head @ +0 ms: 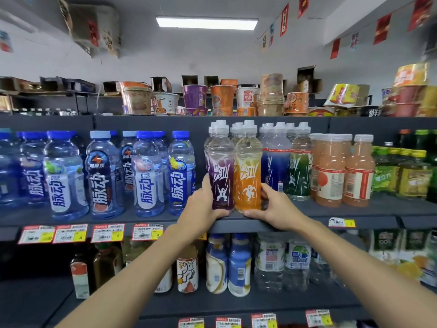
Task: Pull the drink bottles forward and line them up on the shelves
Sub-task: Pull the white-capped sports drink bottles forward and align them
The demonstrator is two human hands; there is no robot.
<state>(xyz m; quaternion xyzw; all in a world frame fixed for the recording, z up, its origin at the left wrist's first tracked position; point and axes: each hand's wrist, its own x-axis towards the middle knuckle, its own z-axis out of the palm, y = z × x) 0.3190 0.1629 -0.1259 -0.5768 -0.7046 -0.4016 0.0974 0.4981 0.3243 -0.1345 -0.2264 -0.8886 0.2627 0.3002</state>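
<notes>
The purple bottle (219, 162) and the orange bottle (248, 162) stand upright and touching at the front edge of the middle shelf (295, 224), the orange at the purple's 3 o'clock. Both are white-capped with clear tops. The left hand (203, 205) grips the purple one low down, and the right hand (276, 205) grips the orange one.

Gap open at 9 o'clock of purple-sleeved clear plastic bottle (218, 176), btwn it & blue-capped clear plastic bottle (181, 171); bare dark shelf front (307, 210) free at 4 o'clock of orange-sleeved clear plastic bottle (247, 176), blue-sleeved white-capped bottle (275, 162) crowding its 2 o'clock, dark shelf board (165, 121) close overhead at 12.
</notes>
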